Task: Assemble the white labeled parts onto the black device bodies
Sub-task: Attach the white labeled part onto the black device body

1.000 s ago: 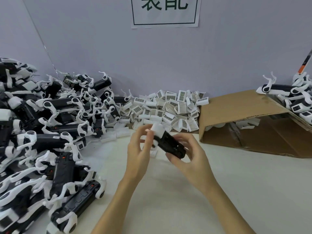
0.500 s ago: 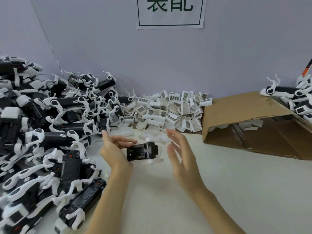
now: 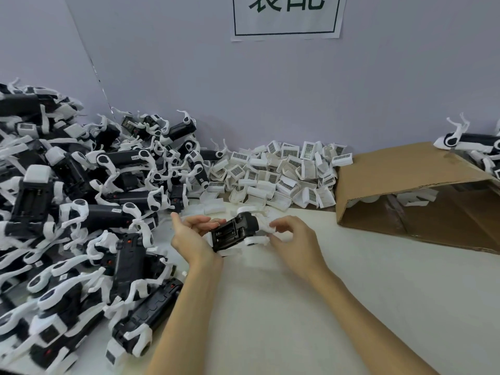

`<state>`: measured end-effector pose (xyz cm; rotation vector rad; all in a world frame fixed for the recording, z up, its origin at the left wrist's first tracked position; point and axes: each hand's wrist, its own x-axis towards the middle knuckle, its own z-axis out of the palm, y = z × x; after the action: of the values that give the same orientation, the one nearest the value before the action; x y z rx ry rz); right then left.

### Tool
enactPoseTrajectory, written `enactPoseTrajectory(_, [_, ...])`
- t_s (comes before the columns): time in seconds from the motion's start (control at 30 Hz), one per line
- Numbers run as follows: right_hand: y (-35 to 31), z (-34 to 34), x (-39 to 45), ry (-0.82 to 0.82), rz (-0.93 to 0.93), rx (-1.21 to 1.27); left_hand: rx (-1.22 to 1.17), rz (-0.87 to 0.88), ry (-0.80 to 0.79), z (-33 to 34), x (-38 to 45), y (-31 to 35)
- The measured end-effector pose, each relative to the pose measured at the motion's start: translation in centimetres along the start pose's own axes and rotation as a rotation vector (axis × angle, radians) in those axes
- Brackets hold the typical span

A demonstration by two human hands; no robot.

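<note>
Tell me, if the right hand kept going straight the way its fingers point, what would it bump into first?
Most likely the black device body that the left hand holds. The right hand has its curled fingers aimed leftward at the body's white end, nearly touching it, though depth is hard to judge from this single view.

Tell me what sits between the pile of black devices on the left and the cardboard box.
In the head view, a heap of white labeled parts fills the stretch along the wall between the device pile and the cardboard box.
</note>
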<state>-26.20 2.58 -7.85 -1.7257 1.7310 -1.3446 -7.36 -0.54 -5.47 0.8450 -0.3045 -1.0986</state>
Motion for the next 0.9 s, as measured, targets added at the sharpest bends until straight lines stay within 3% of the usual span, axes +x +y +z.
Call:
enactPoseTrajectory(0.2, [0.7, -2.0, -1.6, -0.114, -0.086, 0.012, 0.076, 0.004, 0.000, 0.4, -0.4, -0.1])
enactPoseTrajectory(0.4, [-0.4, -4.3, -2.7, 0.011, 0.047, 0.434, 0.153, -0.048, -0.018, 0.7, -1.0, -0.6])
enactPoseTrajectory(0.53, [-1.7, -4.9, -3.5, 0.080, 0.096, 0.565, 0.235, -0.032, -0.071, 1.2, -1.8, -1.3])
enactPoseTrajectory(0.6, [-2.4, -4.8, -4.1, 0.028, 0.079, 0.553, 0.258, -0.009, -0.102, 1.5, -2.4, -1.7])
enactPoseTrajectory(0.7, [-2.6, -3.9, -4.7, -0.035, 0.082, 0.349, 0.262, 0.029, -0.135, 1.8, -2.9, -2.1])
enactPoseTrajectory(0.8, [-2.2, -3.5, -4.5, -0.025, 0.124, 0.278, 0.297, 0.105, -0.221, 1.8, -3.4, -2.2])
enactPoseTrajectory(0.9, [-2.0, -4.2, -4.0, 0.082, 0.207, 0.464, 0.329, 0.167, -0.422, 2.1, -4.0, -1.8])
